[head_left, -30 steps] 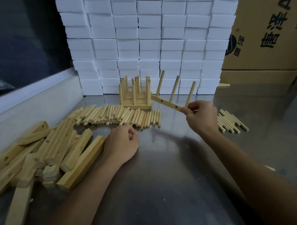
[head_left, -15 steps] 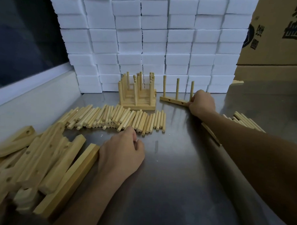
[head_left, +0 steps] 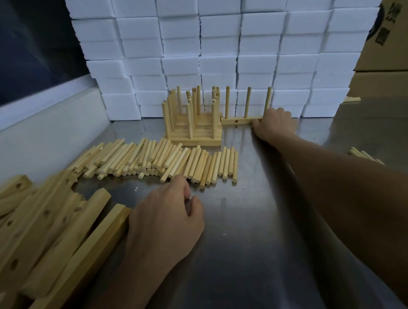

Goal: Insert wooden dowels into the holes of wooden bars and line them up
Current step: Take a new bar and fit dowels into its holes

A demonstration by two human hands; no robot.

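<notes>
My right hand (head_left: 273,125) grips the right end of a wooden bar (head_left: 237,121) that carries three upright dowels. The bar lies on the steel table against the white boxes, its left end touching a block of finished bars with dowels (head_left: 194,128). In front of that block lies a row of loose dowels (head_left: 160,163). My left hand (head_left: 166,220) rests on the table with fingers curled, just short of the row, and I cannot make out anything held in it. A pile of drilled bars (head_left: 38,236) lies at the left, touching my left wrist.
A wall of white foam boxes (head_left: 217,49) closes the back. Cardboard cartons (head_left: 394,46) stand at the right rear. A few more dowels (head_left: 364,155) lie at the right behind my forearm. A raised white ledge (head_left: 36,123) borders the steel table (head_left: 240,261) on the left.
My right hand carried the bar with three dowels from mid-air down and back to the table, then slid it against the finished block. My left hand stayed in place.
</notes>
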